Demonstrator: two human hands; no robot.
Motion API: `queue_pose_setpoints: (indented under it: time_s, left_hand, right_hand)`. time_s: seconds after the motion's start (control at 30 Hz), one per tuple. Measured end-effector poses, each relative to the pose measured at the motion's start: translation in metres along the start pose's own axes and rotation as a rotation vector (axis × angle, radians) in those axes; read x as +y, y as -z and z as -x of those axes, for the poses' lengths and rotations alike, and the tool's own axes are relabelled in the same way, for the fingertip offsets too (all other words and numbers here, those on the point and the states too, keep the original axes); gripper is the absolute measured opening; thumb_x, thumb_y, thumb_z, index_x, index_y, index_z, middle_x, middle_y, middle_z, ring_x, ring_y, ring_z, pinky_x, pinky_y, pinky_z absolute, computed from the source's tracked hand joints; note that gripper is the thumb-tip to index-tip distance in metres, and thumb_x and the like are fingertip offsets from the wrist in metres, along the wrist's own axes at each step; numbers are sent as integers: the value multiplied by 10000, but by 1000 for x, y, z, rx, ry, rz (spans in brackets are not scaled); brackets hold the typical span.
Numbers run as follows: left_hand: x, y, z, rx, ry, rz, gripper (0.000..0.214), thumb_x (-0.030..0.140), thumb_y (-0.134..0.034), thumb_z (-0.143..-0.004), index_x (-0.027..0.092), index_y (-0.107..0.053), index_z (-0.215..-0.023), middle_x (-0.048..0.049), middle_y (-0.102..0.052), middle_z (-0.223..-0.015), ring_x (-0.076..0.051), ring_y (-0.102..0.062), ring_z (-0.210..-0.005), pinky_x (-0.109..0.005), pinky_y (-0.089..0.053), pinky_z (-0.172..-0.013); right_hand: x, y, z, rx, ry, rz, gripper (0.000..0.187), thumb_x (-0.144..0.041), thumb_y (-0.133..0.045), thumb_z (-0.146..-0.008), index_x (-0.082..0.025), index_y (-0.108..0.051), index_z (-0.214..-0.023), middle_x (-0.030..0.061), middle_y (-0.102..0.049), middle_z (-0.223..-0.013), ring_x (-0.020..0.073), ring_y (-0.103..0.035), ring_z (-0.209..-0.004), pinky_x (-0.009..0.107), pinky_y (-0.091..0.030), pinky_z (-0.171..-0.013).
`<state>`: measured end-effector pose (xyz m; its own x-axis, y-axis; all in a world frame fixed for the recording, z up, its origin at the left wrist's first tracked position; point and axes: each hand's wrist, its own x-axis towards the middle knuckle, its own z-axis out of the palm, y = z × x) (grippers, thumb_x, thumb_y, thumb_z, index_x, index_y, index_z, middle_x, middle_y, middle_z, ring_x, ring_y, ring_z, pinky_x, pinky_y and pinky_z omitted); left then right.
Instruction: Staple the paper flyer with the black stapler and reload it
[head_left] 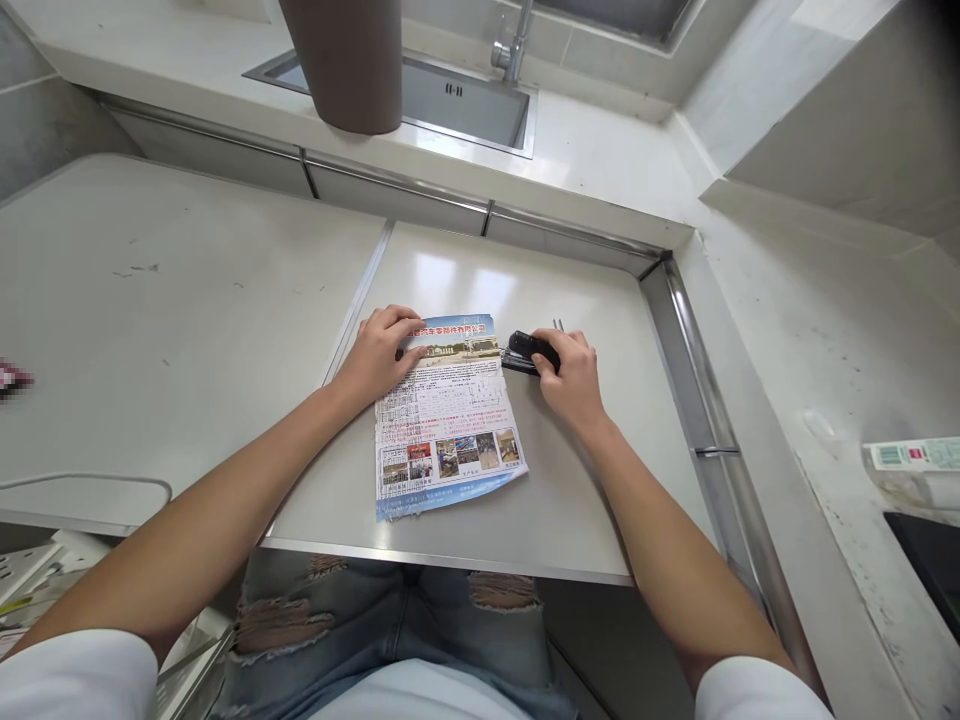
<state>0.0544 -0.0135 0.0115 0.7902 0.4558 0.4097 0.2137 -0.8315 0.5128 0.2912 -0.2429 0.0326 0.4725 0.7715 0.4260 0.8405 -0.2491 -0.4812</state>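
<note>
A printed flyer (450, 420) lies on the white table, its left side dotted with dense rows of small dark marks. My left hand (384, 352) rests at its upper left edge, the thumb and fingers spread apart on the paper. At the flyer's upper right edge, a black stapler (523, 352) is held by my right hand (568, 372), which is wrapped round its rear. The stapler's front end points left, close to the paper's edge; whether it overlaps the paper I cannot tell. Beyond the right hand, thin metal strips (558, 324), possibly staples, lie on the table.
A white folding table (585, 500) spans the front, with a seam left of the flyer. Behind it are a counter with a steel sink (480, 105), a faucet (511, 55) and a brown cylindrical container (349, 65). A white-and-green package (915, 456) lies at right.
</note>
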Motion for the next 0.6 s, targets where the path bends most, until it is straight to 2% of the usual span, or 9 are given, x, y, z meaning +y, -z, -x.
queue_pose_setpoints:
  time_s: [0.23, 0.33, 0.5, 0.6]
  left_hand:
    - [3, 1, -1, -38, -38, 43, 302, 266, -697, -949, 205, -744, -1241, -136, -687, -1337, -337, -615, -1206, -584, -498, -1116]
    - [5, 1, -1, -53, -60, 59, 300, 249, -691, -951, 205, -743, -1243, -133, -680, -1345, -332, -615, -1223, -568, -502, -1122]
    - [8, 0, -1, -74, -75, 77, 280, 253, -685, -958, 209, -745, -1228, -127, -685, -1327, -328, -619, -1240, -555, -509, -1119]
    - [8, -1, -2, -96, -84, 78, 283, 261, -679, -959, 207, -744, -1229, -123, -683, -1330, -322, -618, -1246, -546, -511, -1120]
  right_hand:
    - [-3, -1, 2, -49, 57, -11, 314, -200, -578, -911, -228, -746, -1174, 98, -816, -1150, 351, -636, -1048, 531, -502, -905]
    - [-7, 0, 4, -89, 106, -21, 325, -225, -563, -956, -226, -740, -1228, 100, -806, -1175, 347, -632, -1075, 519, -497, -924]
    - [-13, 3, 5, -184, 225, -29, 393, -319, -498, -1069, -286, -716, -1394, 81, -789, -1204, 312, -631, -1095, 508, -478, -986]
    - [-14, 3, 5, -192, 256, -46, 374, -404, -575, -1062, -301, -735, -1384, 77, -792, -1151, 305, -633, -1072, 511, -496, -981]
